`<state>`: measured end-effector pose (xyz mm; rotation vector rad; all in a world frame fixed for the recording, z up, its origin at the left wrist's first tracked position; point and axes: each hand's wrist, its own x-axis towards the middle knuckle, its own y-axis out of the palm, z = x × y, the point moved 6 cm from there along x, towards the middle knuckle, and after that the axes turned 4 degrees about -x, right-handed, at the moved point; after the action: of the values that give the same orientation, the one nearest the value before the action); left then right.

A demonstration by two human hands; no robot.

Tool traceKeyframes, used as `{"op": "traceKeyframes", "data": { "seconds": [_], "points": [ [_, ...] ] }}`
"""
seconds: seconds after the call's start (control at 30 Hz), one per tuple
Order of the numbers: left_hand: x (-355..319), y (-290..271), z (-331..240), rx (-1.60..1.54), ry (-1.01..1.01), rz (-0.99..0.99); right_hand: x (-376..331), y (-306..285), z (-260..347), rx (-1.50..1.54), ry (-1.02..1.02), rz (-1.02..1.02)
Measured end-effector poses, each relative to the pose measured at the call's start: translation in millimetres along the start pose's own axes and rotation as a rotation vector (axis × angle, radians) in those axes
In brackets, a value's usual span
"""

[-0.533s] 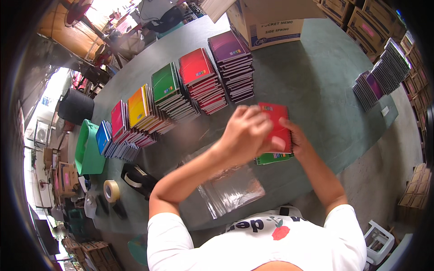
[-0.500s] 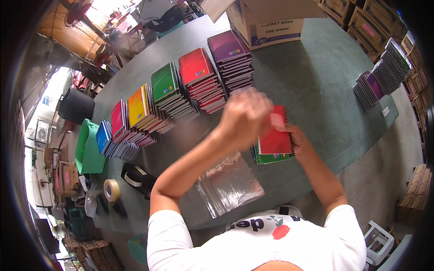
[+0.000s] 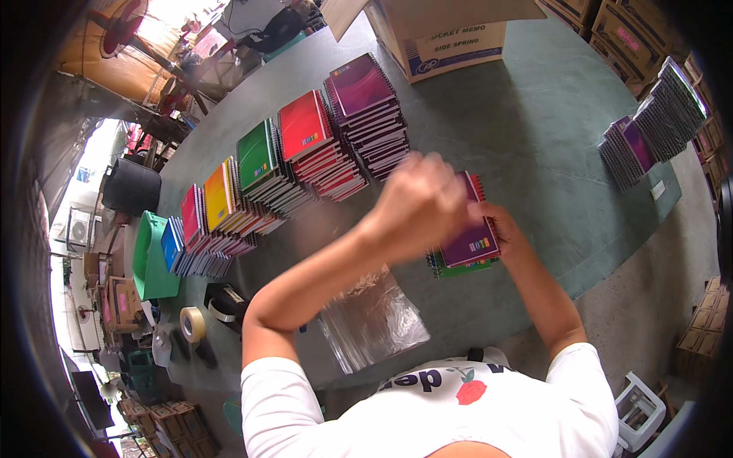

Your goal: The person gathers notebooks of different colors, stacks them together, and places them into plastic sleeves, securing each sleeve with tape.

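A small bundle of spiral notebooks is in my right hand [image 3: 505,231], its fingers wrapped round the right edge. On top lies a purple notebook [image 3: 470,243], with red and green edges showing beneath it. My left hand [image 3: 427,200] is over the upper left of the purple notebook. It is smeared by motion and its fingers cannot be made out. Left of it, stacks of spiral notebooks stand in a slanting row: purple [image 3: 357,88], red [image 3: 305,126], green [image 3: 258,156], yellow [image 3: 219,195], pink [image 3: 190,211] and blue [image 3: 172,243].
Clear plastic sleeves [image 3: 376,320] lie near the table's front edge. A tape dispenser [image 3: 226,303], a tape roll [image 3: 192,324] and a green bin [image 3: 153,259] stand at the left. An open carton [image 3: 454,53] is at the back; more notebooks [image 3: 657,114] lean at the far right.
A purple notebook now covers the red one on the bundle in my right hand. My left hand stays blurred over the bundle. The whole view has shifted slightly.
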<state>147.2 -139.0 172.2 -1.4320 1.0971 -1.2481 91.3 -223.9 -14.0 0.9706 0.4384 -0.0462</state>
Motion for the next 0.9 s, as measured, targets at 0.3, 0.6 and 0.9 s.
{"op": "traceKeyframes", "data": {
  "seconds": [0.3, 0.6, 0.9],
  "points": [
    [-6.6, -3.4, 126.8, 0.42, -0.236, -0.451, 5.7, -0.6, -9.4, -0.105, -0.06, -0.087],
    [-163.1, 48.8, -66.8, -0.227, -0.061, -0.17, -2.3, 60.5, -66.9, -0.041, 0.194, 0.19],
    [-335.7, 54.0, -42.4, -0.748, -0.626, -0.678, 29.3, 147.1, -172.8, -0.729, 0.082, 0.123]
  ]
}}
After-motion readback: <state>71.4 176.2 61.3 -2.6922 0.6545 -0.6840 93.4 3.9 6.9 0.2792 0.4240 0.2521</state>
